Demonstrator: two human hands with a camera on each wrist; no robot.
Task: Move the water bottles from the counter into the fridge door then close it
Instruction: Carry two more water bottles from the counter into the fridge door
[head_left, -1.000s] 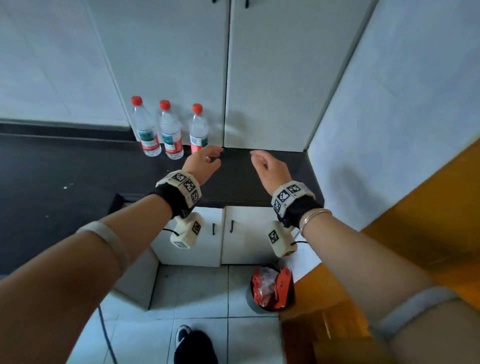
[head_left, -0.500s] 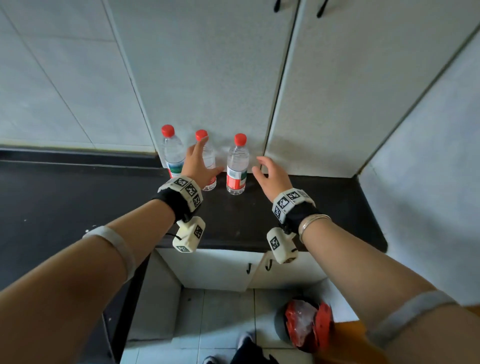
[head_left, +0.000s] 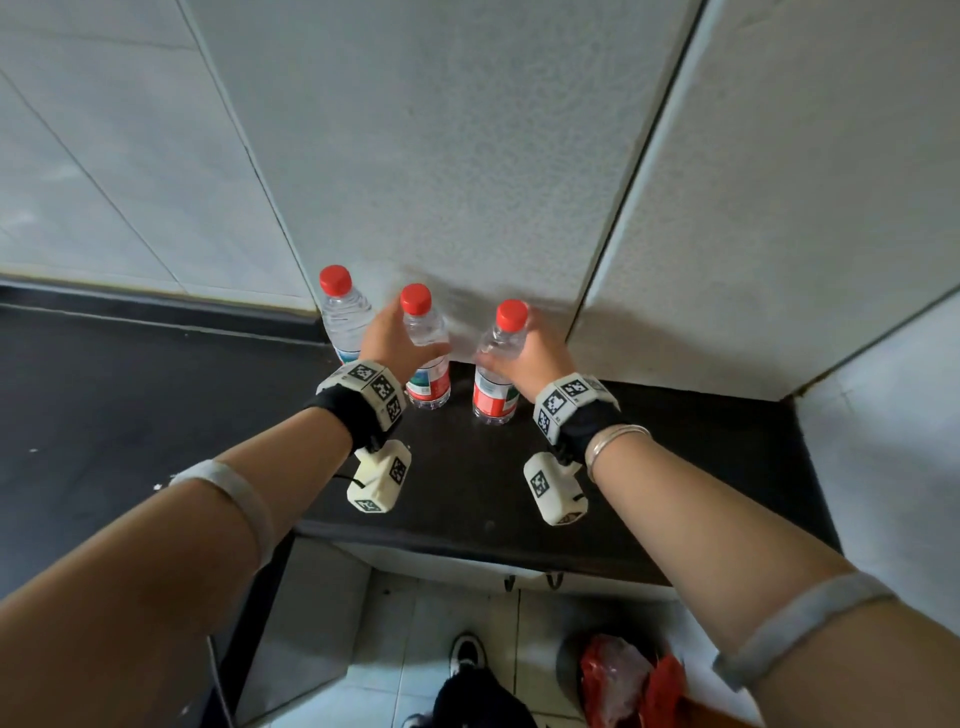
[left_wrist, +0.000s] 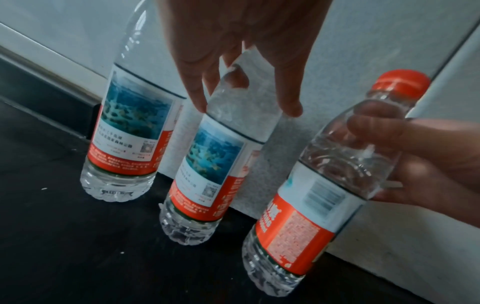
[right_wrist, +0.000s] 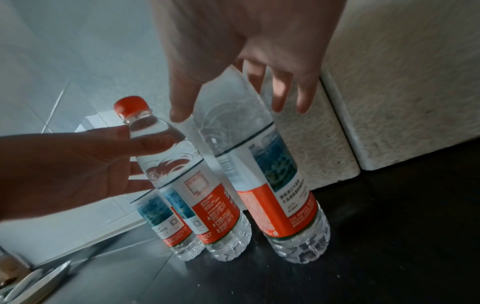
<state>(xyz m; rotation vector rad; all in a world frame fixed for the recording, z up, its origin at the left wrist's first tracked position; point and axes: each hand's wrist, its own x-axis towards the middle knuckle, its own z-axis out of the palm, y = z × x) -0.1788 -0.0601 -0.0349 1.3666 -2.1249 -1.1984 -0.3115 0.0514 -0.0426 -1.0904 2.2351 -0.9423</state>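
Head view: three water bottles on the black counter (head_left: 675, 441) against the white wall, red caps up. Left bottle (head_left: 343, 317) upright, untouched. Left hand (head_left: 395, 340) wraps the middle bottle (head_left: 427, 358); right hand (head_left: 535, 353) wraps the right bottle (head_left: 498, 374).

Left wrist: clear ribbed plastic, red-and-white labels; right bottle tilted.

Right wrist: bases on the counter.

A dark counter (head_left: 467, 483) carried three water bottles standing at its far edge against the white wall: a left bottle (head_left: 344, 317), a middle bottle (head_left: 427, 358) and a right bottle (head_left: 496, 384), set near one another in a row, red-capped, labels red and white.
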